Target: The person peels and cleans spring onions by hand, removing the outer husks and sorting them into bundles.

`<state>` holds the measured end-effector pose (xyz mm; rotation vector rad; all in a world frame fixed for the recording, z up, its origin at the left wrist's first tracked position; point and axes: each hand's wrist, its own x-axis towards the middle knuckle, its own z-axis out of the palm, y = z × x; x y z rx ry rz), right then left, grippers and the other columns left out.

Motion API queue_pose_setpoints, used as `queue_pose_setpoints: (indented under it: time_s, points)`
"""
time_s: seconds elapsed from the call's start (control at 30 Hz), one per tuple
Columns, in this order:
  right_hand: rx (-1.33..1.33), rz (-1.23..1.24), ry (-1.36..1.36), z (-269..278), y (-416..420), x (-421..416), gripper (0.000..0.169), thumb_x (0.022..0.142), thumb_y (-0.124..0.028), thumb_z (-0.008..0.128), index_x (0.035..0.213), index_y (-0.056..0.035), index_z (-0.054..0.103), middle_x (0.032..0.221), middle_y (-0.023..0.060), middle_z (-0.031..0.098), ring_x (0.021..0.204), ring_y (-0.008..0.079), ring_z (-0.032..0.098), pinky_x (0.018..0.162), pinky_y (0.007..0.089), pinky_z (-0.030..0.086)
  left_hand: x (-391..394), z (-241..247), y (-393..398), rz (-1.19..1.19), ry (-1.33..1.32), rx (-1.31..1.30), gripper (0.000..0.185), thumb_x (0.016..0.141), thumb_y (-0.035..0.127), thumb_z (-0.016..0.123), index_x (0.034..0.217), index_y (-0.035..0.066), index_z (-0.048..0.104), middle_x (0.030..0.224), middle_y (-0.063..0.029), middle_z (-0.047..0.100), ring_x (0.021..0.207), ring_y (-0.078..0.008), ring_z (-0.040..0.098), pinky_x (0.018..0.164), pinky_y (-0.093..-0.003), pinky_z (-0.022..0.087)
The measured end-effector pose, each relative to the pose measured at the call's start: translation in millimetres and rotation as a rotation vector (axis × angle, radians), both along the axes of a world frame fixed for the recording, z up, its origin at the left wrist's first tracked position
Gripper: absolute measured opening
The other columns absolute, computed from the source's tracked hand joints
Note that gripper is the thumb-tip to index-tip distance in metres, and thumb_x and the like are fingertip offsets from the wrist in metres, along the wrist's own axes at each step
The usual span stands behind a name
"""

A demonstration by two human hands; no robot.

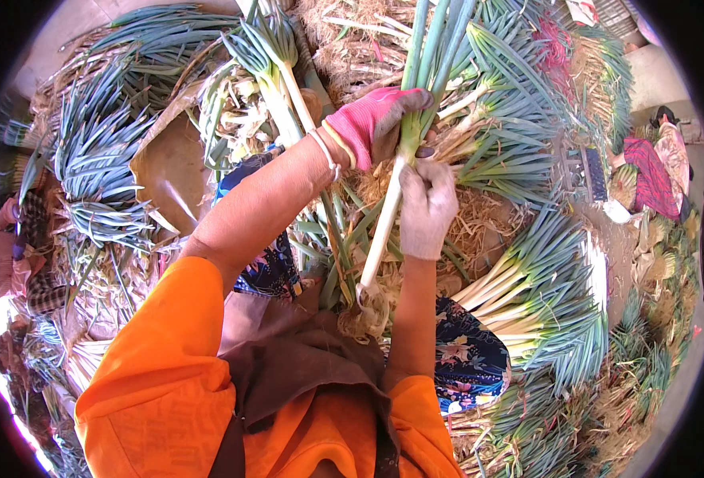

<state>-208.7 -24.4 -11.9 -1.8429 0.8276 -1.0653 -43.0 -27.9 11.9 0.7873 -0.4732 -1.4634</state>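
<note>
A large green onion (pixel 384 230) with a long white stalk and green leaves is held in front of me, its leaves towards the top of the view and its rooty end near my lap. My left hand (pixel 381 122), in a pink glove with a grey palm, is closed around the base of the leaves. Just below it, my right hand (pixel 428 203), in a pale glove, has its fingers at the top of the white stalk; how firmly they pinch is partly hidden. Dry peeled skin (pixel 373 308) hangs around the lower end of the stalk.
Green onions lie heaped at the left (pixel 98 161) and in a fanned pile at the right (pixel 531 299). Onions with dry roots (pixel 358 54) lie beyond my hands. People sit at the far left (pixel 8 251) and far right (pixel 653 173).
</note>
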Motion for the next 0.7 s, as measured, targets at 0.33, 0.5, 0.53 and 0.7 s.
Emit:
queue_pose_setpoints:
  time_s: [0.33, 0.5, 0.53, 0.7]
  points:
    - [0.155, -0.087, 0.080, 8.5, 4.3, -1.0, 0.040, 0.085, -0.031, 0.069, 0.103, 0.0025, 0.058, 0.083, 0.0134, 0.065, 0.074, 0.0244, 0.063, 0.071, 0.0391, 0.051, 3.8, -7.3, -8.3, 0.029, -0.150, -0.162, 0.036, 0.094, 0.029, 0.060, 0.111, -0.003, 0.055, 0.099, -0.0124, 0.062, 0.089, -0.0229, 0.064, 0.083, -0.0375, 0.054]
    - [0.080, -0.069, 0.153, -3.9, -8.3, 14.0, 0.039, 0.096, -0.029, 0.054, 0.108, 0.0068, 0.061, 0.083, 0.0157, 0.065, 0.076, 0.0218, 0.063, 0.070, 0.0356, 0.050, -3.2, -0.2, -0.5, 0.073, -0.308, -0.147, 0.041, 0.096, 0.030, 0.057, 0.119, -0.004, 0.054, 0.110, -0.0138, 0.062, 0.098, -0.0216, 0.065, 0.090, -0.0339, 0.053]
    - [0.085, -0.096, 0.144, -7.3, -8.2, 14.3, 0.041, 0.097, -0.031, 0.052, 0.111, 0.0062, 0.061, 0.083, 0.0137, 0.065, 0.076, 0.0206, 0.063, 0.070, 0.0351, 0.050, -6.3, 2.8, 2.2, 0.053, -0.025, -0.081, 0.041, 0.097, 0.029, 0.056, 0.121, -0.005, 0.053, 0.112, -0.0148, 0.062, 0.099, -0.0219, 0.065, 0.092, -0.0333, 0.053]
    - [0.540, 0.073, -0.173, -15.7, -6.5, 5.3, 0.041, 0.099, -0.032, 0.048, 0.105, 0.0062, 0.061, 0.077, 0.0117, 0.062, 0.066, 0.0198, 0.063, 0.063, 0.0322, 0.051, -6.7, 13.4, 4.1, 0.034, 0.057, -0.139, 0.042, 0.097, 0.027, 0.054, 0.123, -0.006, 0.051, 0.117, -0.0199, 0.061, 0.101, -0.0255, 0.066, 0.094, -0.0371, 0.053]
